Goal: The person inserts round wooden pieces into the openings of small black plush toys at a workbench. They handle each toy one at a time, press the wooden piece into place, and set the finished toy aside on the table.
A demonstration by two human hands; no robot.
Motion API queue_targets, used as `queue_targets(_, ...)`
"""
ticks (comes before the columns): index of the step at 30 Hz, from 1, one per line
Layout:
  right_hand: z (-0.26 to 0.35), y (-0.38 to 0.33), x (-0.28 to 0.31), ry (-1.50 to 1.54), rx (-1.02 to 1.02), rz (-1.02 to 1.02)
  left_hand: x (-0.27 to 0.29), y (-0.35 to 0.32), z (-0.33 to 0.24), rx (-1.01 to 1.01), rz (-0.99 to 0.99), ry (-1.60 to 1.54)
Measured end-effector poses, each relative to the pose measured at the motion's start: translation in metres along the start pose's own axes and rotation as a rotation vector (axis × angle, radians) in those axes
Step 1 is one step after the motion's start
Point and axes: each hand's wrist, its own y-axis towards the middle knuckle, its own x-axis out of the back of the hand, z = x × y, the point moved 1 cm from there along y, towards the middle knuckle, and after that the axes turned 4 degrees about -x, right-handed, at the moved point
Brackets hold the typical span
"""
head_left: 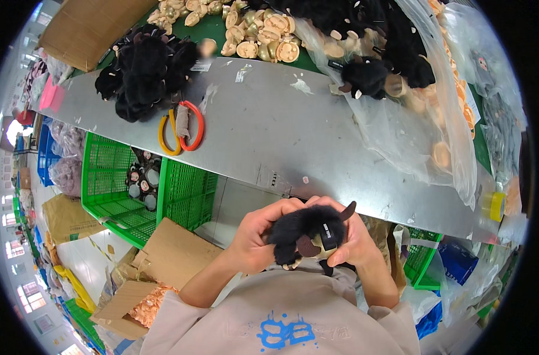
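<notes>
Close in front of my body, at the table's near edge, I hold a small black plush toy (pixel 302 228) with brown ears and a black fabric label. My left hand (pixel 256 236) is wrapped round its furry side. My right hand (pixel 359 241) grips the other end, with the thumb near the label and a pale, partly hidden patch beside it. Some of the fingers are hidden behind the toy. Farther off on the metal table (pixel 263 118) lies a pair of scissors (pixel 184 127) with one red and one yellow handle loop and a wrapped middle.
A pile of black plush pieces (pixel 145 71) lies at the far left, with beige moulded faces (pixel 263 32) beyond. Clear plastic sheeting (pixel 399 130) covers the right side, near more black plush toys (pixel 364 77). Below the edge stand green crates (pixel 186 189) and an open cardboard box (pixel 127 302).
</notes>
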Motion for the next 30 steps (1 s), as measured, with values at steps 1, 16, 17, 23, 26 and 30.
queue_targets(1,0.001,-0.001,-0.003,0.008,-0.016,-0.04,-0.001,0.001,0.001,-0.001,-0.002,-0.022)
queue_targets(16,0.007,-0.02,-0.009,-0.113,0.066,-0.109,0.0,0.012,0.002,-0.029,0.115,0.118)
queue_targets(17,0.009,-0.019,-0.012,-0.098,0.078,-0.131,0.0,0.013,0.003,-0.069,0.123,0.128)
queue_targets(23,0.016,-0.02,-0.025,-0.063,0.037,-0.275,0.0,0.017,0.002,-0.139,0.142,0.158)
queue_targets(26,0.019,-0.018,-0.024,-0.161,0.118,-0.26,0.003,0.019,0.004,-0.205,0.204,0.184)
queue_targets(30,0.017,-0.021,-0.021,-0.381,0.258,-0.248,0.0,0.017,0.005,-0.24,0.204,0.148)
